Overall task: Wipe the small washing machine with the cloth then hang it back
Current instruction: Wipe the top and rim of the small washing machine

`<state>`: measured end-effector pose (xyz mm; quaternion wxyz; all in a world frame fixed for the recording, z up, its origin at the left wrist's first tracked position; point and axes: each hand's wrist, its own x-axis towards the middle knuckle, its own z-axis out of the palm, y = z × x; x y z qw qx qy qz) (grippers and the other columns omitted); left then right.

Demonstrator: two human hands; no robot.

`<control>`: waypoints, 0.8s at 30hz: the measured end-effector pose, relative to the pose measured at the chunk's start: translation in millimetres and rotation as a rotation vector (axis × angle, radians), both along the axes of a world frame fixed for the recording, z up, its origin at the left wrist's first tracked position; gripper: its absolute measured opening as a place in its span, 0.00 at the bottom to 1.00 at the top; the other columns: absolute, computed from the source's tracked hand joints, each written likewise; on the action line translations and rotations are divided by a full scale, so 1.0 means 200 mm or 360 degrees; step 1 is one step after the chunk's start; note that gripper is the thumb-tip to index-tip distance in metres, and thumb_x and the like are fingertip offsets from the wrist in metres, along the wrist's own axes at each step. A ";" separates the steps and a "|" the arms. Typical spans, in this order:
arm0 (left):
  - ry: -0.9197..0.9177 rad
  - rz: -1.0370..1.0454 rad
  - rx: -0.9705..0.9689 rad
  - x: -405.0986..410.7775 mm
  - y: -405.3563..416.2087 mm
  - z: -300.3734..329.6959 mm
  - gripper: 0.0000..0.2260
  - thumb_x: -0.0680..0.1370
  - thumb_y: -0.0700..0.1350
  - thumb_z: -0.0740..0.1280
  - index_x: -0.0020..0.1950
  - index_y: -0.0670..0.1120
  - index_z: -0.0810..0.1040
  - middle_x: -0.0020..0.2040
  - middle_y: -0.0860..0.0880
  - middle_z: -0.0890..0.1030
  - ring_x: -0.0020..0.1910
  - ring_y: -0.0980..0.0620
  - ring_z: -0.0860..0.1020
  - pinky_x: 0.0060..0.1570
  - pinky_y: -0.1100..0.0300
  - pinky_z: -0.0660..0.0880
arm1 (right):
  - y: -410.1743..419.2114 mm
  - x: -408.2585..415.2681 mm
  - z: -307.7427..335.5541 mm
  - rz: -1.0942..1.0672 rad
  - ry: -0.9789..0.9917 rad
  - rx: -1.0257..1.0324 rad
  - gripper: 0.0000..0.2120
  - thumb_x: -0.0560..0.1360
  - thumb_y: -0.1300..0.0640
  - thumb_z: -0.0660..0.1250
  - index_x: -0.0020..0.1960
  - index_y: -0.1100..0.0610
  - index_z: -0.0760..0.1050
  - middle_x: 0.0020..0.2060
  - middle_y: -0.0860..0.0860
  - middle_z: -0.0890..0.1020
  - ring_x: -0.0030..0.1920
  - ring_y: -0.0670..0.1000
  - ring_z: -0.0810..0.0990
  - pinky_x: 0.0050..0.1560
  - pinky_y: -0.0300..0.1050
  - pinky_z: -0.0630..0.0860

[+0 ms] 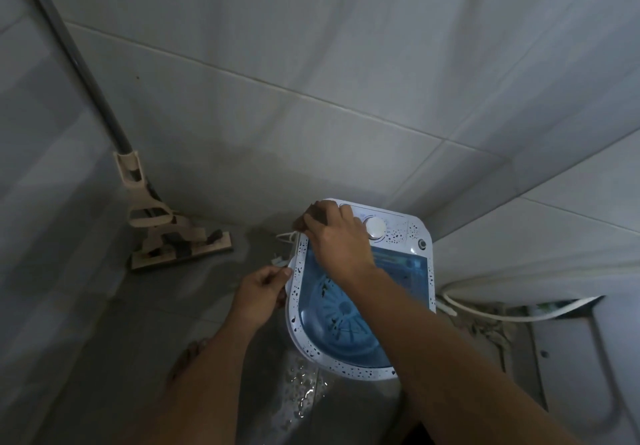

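The small washing machine (412, 237) stands on the floor against the tiled wall, white with dark speckles, a round white dial and a blue see-through lid. My right hand (337, 240) lies across its far left corner, fingers pressed down on a dark brown cloth (313, 218), of which only a small part shows beyond the fingertips. My left hand (261, 292) grips the machine's left rim, fingers curled around the edge. My right forearm crosses over the lid and hides part of it.
A beige flat mop (180, 240) with a grey pole leans in the left corner. A white hose (502, 313) runs along the floor on the right. Wet patches (301, 392) shine on the grey floor in front of the machine. My bare foot (187, 358) shows below.
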<state>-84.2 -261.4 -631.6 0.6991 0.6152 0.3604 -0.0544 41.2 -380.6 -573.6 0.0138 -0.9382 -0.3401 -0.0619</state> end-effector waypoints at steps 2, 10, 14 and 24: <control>0.0010 0.0004 -0.0014 0.00 0.00 -0.01 0.10 0.78 0.46 0.70 0.43 0.41 0.82 0.29 0.48 0.79 0.31 0.52 0.76 0.36 0.58 0.77 | -0.04 -0.03 -0.01 0.0019 -0.0030 -0.0039 0.12 0.76 0.52 0.71 0.59 0.51 0.82 0.61 0.56 0.78 0.53 0.61 0.77 0.46 0.55 0.76; 0.0001 0.0007 -0.0033 0.00 0.00 0.00 0.11 0.78 0.46 0.70 0.45 0.38 0.82 0.32 0.44 0.79 0.33 0.50 0.76 0.39 0.55 0.77 | 0.06 0.17 0.08 -0.0157 0.0162 -0.0063 0.15 0.82 0.46 0.62 0.65 0.49 0.79 0.65 0.56 0.74 0.61 0.61 0.72 0.59 0.57 0.72; -0.0006 -0.0026 -0.0036 -0.01 0.01 0.01 0.11 0.78 0.47 0.70 0.46 0.39 0.82 0.35 0.39 0.81 0.34 0.49 0.77 0.41 0.53 0.78 | 0.06 0.14 0.07 -0.0207 0.0203 -0.0026 0.15 0.83 0.49 0.61 0.66 0.50 0.78 0.65 0.55 0.74 0.62 0.61 0.71 0.59 0.55 0.71; -0.0005 -0.0006 -0.0043 0.00 0.00 -0.01 0.09 0.78 0.45 0.70 0.43 0.40 0.82 0.33 0.42 0.79 0.32 0.50 0.76 0.39 0.54 0.77 | -0.23 -0.14 -0.01 -0.0121 0.0021 0.0022 0.17 0.77 0.56 0.72 0.65 0.54 0.79 0.59 0.55 0.79 0.52 0.60 0.77 0.49 0.57 0.78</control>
